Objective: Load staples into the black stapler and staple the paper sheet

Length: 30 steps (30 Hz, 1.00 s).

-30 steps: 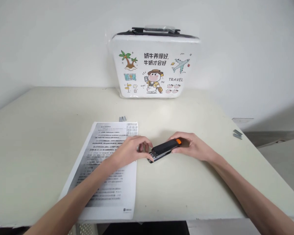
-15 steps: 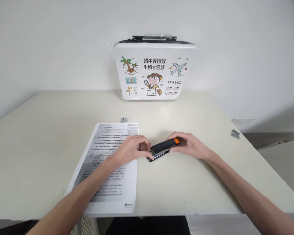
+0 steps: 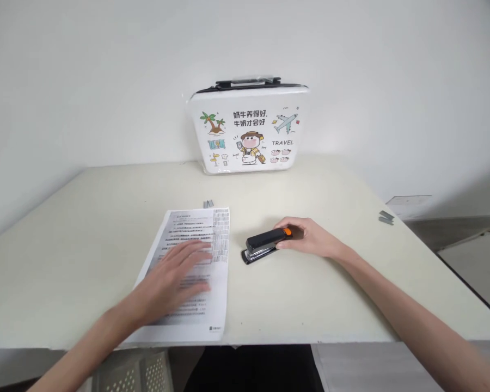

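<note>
A black stapler (image 3: 265, 242) with an orange rear end rests on the table, its front pointing left. My right hand (image 3: 302, 235) is closed around its orange end, thumb on the near side and fingers on the far side. Left of the stapler lies a printed sheet of paper (image 3: 220, 305), possibly a stack, along the table's front part. Over it is my left hand (image 3: 175, 277), fingers spread and slightly blurred, with nothing in its grasp; whether it touches the paper I cannot tell.
Grey staple strips (image 3: 208, 204) lie just beyond the paper, and more strips (image 3: 386, 217) sit near the table's right edge. A white cartoon-printed case (image 3: 251, 130) with a black handle stands against the wall at the back of the table (image 3: 85, 228).
My left hand has let go of the stapler's front and moved left over the paper. My right hand still holds the rear end. The view has shifted slightly.
</note>
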Each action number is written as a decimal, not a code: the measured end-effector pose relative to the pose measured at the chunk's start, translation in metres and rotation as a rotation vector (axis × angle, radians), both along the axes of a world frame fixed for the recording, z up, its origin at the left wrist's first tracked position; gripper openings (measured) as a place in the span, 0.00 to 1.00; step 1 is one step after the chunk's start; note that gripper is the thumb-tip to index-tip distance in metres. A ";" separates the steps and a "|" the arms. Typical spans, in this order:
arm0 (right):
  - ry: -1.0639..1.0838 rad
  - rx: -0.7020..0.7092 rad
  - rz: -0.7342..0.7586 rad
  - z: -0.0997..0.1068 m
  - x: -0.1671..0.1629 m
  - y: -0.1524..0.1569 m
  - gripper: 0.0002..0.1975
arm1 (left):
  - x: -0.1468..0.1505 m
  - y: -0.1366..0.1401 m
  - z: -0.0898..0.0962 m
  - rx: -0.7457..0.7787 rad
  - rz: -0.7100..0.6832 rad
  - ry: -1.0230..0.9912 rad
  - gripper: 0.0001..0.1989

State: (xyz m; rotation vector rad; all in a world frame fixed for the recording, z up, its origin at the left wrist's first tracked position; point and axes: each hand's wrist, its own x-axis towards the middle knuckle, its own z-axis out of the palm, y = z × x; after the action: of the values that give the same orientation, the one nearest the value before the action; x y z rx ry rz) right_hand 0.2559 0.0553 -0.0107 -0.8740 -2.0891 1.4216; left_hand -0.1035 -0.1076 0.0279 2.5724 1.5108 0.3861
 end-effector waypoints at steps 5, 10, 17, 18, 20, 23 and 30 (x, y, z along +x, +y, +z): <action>0.024 -0.053 0.034 0.001 0.000 -0.001 0.18 | 0.005 -0.062 -0.010 -0.016 -0.028 0.148 0.51; 0.023 -0.086 0.057 0.002 0.001 -0.002 0.18 | 0.028 -0.085 -0.019 0.003 -0.023 0.219 0.38; 0.021 -0.079 0.075 0.004 0.001 -0.002 0.18 | 0.042 -0.086 -0.022 0.033 -0.036 0.134 0.36; 0.018 -0.076 0.073 0.004 0.001 -0.002 0.18 | 0.045 -0.086 -0.022 0.033 -0.025 0.118 0.37; 0.011 -0.066 0.068 0.005 0.001 -0.002 0.19 | 0.051 -0.085 -0.021 0.019 -0.019 0.095 0.39; -0.002 -0.046 0.063 0.005 0.001 -0.002 0.19 | 0.063 -0.083 -0.021 -0.015 -0.020 0.089 0.43; -0.009 -0.017 0.062 0.006 0.001 -0.002 0.19 | 0.087 -0.073 -0.021 -0.058 -0.017 0.103 0.49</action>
State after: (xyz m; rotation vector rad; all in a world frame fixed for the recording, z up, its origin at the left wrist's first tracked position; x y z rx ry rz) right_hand 0.2572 0.0535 -0.0047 -0.8301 -2.1305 1.4721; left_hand -0.0165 -0.1809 0.0072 2.5943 1.5083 0.2070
